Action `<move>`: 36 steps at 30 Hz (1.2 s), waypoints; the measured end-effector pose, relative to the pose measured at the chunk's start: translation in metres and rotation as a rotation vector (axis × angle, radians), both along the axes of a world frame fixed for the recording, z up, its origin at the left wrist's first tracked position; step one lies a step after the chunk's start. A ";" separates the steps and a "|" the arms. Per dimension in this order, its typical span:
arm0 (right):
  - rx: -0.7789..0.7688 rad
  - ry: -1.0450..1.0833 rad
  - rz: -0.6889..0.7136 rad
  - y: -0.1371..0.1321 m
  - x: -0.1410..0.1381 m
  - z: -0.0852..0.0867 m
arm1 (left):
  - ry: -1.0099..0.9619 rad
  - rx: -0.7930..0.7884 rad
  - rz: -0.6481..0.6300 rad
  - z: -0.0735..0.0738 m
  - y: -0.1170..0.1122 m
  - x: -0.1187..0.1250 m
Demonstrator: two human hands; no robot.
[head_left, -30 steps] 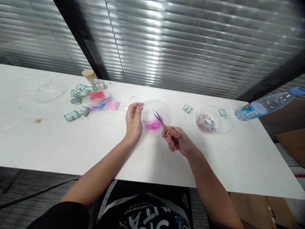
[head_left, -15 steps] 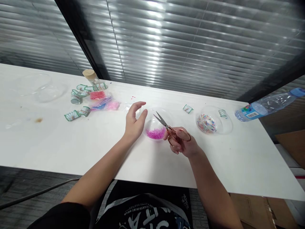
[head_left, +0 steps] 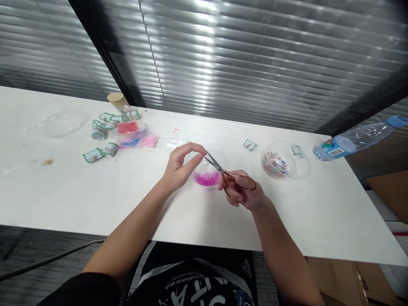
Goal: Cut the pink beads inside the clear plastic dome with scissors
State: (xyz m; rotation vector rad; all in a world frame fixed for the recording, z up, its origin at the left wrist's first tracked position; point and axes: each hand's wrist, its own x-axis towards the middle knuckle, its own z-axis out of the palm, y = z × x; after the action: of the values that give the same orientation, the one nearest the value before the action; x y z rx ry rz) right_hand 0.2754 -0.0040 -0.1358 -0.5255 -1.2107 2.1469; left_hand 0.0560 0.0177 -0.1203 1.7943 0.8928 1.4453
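My right hand (head_left: pixel 240 191) grips scissors (head_left: pixel 219 169) with copper-coloured handles, their slim blades a little apart and pointing up and to the left. At the blade tips, the thumb and forefinger of my left hand (head_left: pixel 181 168) come together in a pinch; whatever lies between them is too small to make out. Below the blades stands a clear round dish (head_left: pixel 225 154) with bright pink tube beads (head_left: pixel 207 178) gathered at its near side.
To the right are a clear two-part dish (head_left: pixel 301 173) with multicoloured beads, a small green-and-white packet (head_left: pixel 250 145) and a plastic bottle (head_left: pixel 347 142). Several packets (head_left: pixel 94 155), bead bags (head_left: pixel 129 127), a corked jar (head_left: pixel 118 101) and clear lids (head_left: pixel 63 124) lie left.
My left hand has moved right to the scissor tips, its thumb and forefinger closing from apart into a pinch. My right hand and the scissors have hardly moved.
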 end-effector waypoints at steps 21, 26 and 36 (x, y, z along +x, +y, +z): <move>0.051 0.021 0.049 0.001 0.001 0.000 | 0.029 -0.020 -0.189 0.006 0.000 -0.009; 0.069 0.044 0.079 0.001 0.002 -0.002 | 0.108 0.014 -0.249 0.011 -0.001 -0.015; 0.060 0.005 0.072 0.001 0.003 -0.002 | 0.114 0.052 -0.241 0.013 -0.004 -0.014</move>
State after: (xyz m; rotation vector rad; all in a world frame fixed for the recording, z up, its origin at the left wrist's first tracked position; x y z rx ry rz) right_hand 0.2787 -0.0028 -0.1374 -0.4570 -1.3053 2.1628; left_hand 0.0422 0.0137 -0.1068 1.9650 0.6717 1.2339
